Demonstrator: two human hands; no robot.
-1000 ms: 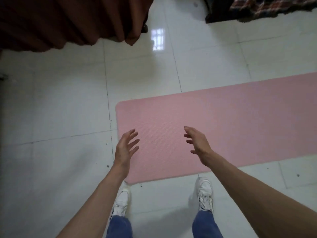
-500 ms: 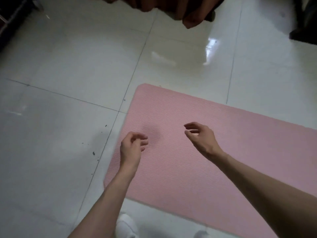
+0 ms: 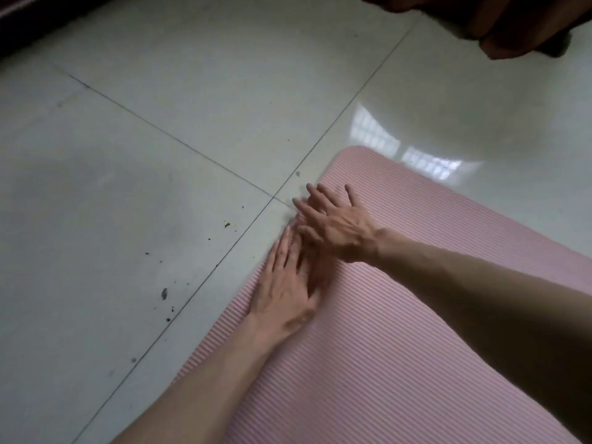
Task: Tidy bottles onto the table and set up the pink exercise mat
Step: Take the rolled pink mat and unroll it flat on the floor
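Both hands lie flat, palms down, fingers extended and slightly spread, gripping nothing. The left hand (image 3: 290,290) rests on the mat (image 3: 400,363) just inside its short end, fingers (image 3: 282,251) pointing along that edge toward the far corner. The right hand (image 3: 333,224) sits just beyond the left, its fingers (image 3: 315,195) splayed and reaching the edge of the mat near the rounded far corner; some fingertips appear to overhang onto the floor, though motion blur there prevents confirmation. The heel of the right hand lies above the left fingertips; whether the two hands touch cannot be determined. Both forearms are bare and enter from the lower edge and the right of the view. The mat is pink, ribbed with fine parallel ridges running along its length, unrolled and lying flat, with no visible curl at the end under the hands. It occupies the lower right of the view and extends out of frame at right and bottom. The floor (image 3: 160,155) is glossy pale tile with dark grout lines; one line runs close beside the mat's end. Dark specks of debris (image 3: 164,293) lie on the tile to the left of the mat. A window reflection (image 3: 374,133) shows on the tile beyond the far corner. A dark reddish cloth (image 3: 512,24) hangs at the top right, well apart from the mat.
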